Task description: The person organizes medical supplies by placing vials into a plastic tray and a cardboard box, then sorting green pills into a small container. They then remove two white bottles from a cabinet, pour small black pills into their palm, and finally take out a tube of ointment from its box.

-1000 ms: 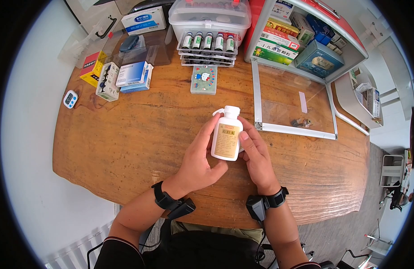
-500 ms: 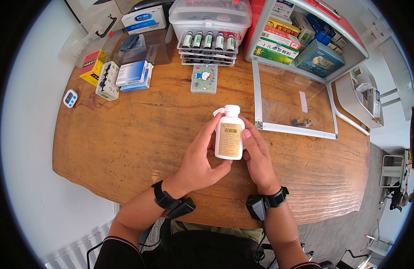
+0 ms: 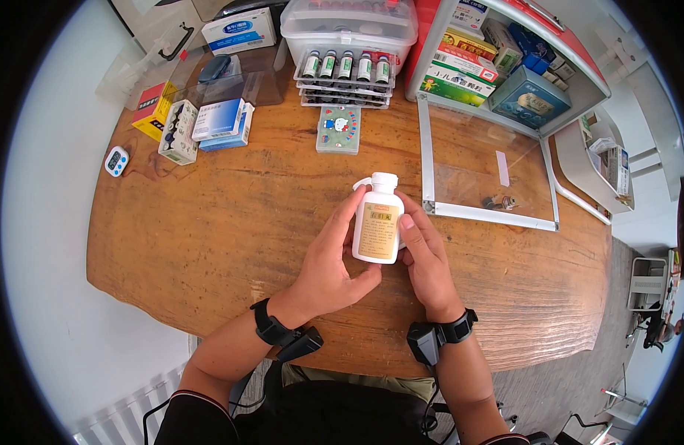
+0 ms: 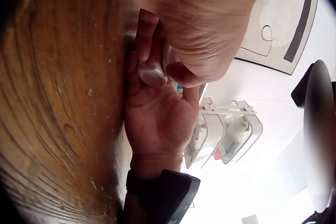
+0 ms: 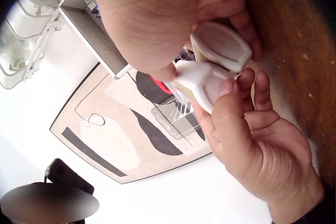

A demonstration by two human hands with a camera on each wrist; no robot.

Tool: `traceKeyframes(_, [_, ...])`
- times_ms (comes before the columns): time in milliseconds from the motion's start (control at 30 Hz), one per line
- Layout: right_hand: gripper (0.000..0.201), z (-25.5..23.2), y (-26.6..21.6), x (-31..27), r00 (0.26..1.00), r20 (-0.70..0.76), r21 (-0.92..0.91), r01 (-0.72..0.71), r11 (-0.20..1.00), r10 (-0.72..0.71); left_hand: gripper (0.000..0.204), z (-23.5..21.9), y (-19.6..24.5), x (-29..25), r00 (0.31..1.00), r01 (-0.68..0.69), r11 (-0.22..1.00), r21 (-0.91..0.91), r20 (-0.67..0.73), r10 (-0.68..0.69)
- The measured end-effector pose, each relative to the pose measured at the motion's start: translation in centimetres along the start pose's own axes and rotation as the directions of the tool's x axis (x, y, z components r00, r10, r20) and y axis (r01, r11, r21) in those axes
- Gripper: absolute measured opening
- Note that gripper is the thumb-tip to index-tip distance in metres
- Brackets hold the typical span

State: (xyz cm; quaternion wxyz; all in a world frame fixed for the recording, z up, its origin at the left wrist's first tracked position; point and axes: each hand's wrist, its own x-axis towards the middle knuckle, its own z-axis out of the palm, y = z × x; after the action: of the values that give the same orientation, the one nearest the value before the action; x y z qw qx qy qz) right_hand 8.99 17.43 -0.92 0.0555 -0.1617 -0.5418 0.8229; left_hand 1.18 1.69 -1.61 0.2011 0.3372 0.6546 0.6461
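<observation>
In the head view both hands hold a white pill bottle (image 3: 377, 228) over the desk, cap upward, its tan label facing the head camera. A second white bottle (image 5: 221, 46) lies behind it, mostly hidden in the head view; the right wrist view shows both bases. My right hand (image 3: 431, 271) presses its thumb on the front bottle's right side, fingers behind. My left hand (image 3: 328, 263) grips from the left, fingertips near the bottle's shoulder and thumb by its base. In the left wrist view, one glossy base (image 4: 152, 75) shows between the hands.
Medicine boxes (image 3: 222, 122) and a small timer (image 3: 116, 162) stand at the left of the wooden desk (image 3: 193, 245). Vial trays (image 3: 345, 74) and a Hello Kitty case (image 3: 338, 130) are at the back. A cabinet (image 3: 497, 74) with its clear door lowered takes the back right.
The front bottle shifted slightly right and turned a little, then came back slightly left. Both hands have stayed nearly in place and keep their hold.
</observation>
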Motion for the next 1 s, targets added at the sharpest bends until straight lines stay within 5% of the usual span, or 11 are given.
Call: traceKeyframes(1000, [0.056, 0.16, -0.24, 0.01, 1.0, 0.0, -0.048, -0.002, 0.999, 0.002, 0.091, -0.29, -0.02, 0.16, 0.998, -0.055, 0.991, 0.123, 0.002, 0.056])
